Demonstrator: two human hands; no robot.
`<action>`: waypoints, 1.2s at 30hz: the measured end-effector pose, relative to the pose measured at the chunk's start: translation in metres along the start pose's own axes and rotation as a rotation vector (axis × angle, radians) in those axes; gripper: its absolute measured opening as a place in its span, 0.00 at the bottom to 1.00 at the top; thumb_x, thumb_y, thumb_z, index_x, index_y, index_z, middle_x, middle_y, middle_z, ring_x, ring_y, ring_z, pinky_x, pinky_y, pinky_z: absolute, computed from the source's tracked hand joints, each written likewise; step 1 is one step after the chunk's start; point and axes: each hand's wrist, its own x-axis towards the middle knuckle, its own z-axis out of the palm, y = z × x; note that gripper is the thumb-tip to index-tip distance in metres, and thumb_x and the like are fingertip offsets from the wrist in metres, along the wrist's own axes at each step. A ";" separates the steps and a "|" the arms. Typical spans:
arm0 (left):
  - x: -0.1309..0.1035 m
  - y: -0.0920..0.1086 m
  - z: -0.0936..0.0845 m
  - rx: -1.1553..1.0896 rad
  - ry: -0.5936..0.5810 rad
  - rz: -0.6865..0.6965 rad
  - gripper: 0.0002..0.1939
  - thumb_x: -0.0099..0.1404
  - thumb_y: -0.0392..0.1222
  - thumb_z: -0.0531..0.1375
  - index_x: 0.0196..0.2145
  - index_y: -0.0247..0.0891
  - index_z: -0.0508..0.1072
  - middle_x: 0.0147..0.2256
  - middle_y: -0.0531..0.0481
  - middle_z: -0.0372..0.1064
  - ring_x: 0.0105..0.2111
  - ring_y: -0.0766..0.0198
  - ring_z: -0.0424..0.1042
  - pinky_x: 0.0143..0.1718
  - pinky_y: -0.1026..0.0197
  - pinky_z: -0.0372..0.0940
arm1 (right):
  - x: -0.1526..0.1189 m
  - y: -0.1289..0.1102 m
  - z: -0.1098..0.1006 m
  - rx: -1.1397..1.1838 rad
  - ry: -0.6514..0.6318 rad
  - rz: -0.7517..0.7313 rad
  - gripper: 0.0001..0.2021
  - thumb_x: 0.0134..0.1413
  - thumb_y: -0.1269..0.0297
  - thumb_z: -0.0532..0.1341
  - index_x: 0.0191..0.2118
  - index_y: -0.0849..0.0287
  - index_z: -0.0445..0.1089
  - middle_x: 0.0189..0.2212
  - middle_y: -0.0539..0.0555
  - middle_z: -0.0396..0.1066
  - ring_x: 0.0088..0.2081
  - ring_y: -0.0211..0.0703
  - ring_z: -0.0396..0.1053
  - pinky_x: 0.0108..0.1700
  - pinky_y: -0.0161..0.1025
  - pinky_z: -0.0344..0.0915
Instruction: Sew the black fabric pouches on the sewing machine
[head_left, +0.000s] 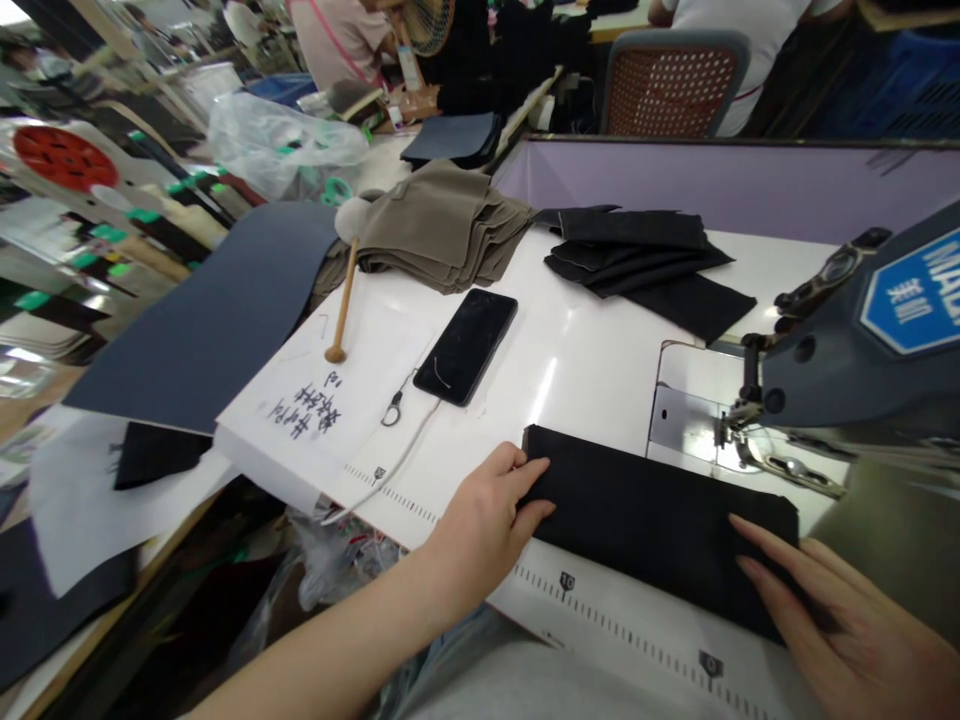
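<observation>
Lying on the white table [589, 365] beside the sewing machine [840, 345], the black fabric panel [637, 520] is held at one end in the left hand's [484, 505] narrow pinch and near the other by the right hand [859, 615], where uneven pulling could skew it or crease an edge.

Machine label [916, 293] “美机”; tabletop [600, 360] “10”, “0”
</observation>
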 end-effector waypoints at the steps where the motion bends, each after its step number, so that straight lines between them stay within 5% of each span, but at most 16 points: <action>1: 0.000 0.000 0.000 0.002 -0.007 -0.010 0.17 0.58 0.33 0.57 0.47 0.34 0.67 0.35 0.49 0.61 0.33 0.65 0.66 0.39 0.60 0.67 | 0.000 0.002 0.001 -0.006 -0.006 -0.001 0.24 0.55 0.46 0.44 0.45 0.54 0.68 0.40 0.57 0.70 0.37 0.52 0.70 0.29 0.45 0.70; 10: 0.002 0.004 -0.004 -0.007 -0.059 -0.079 0.18 0.57 0.34 0.58 0.47 0.35 0.67 0.36 0.49 0.62 0.34 0.65 0.66 0.40 0.59 0.66 | -0.010 0.016 0.012 -0.058 -0.053 -0.012 0.21 0.54 0.49 0.48 0.50 0.51 0.64 0.43 0.52 0.69 0.37 0.49 0.70 0.29 0.41 0.68; 17: 0.004 0.006 -0.005 0.012 -0.053 -0.093 0.18 0.57 0.34 0.58 0.46 0.34 0.68 0.35 0.49 0.63 0.32 0.66 0.66 0.37 0.61 0.67 | 0.001 0.005 0.003 0.005 -0.006 -0.050 0.21 0.56 0.49 0.47 0.45 0.54 0.67 0.40 0.55 0.70 0.34 0.46 0.71 0.26 0.38 0.67; 24: 0.007 0.001 -0.003 0.121 0.003 0.001 0.13 0.59 0.38 0.56 0.43 0.35 0.70 0.31 0.51 0.63 0.29 0.67 0.67 0.32 0.62 0.67 | 0.016 -0.017 -0.012 0.206 -0.018 0.049 0.16 0.56 0.57 0.49 0.41 0.59 0.69 0.28 0.52 0.69 0.26 0.39 0.68 0.26 0.35 0.66; 36: 0.010 -0.013 0.004 0.246 0.115 0.198 0.19 0.64 0.49 0.48 0.41 0.33 0.70 0.29 0.51 0.62 0.27 0.68 0.67 0.32 0.66 0.67 | 0.017 -0.022 -0.017 0.394 -0.079 0.192 0.12 0.54 0.67 0.53 0.42 0.61 0.67 0.28 0.53 0.66 0.29 0.38 0.65 0.32 0.36 0.65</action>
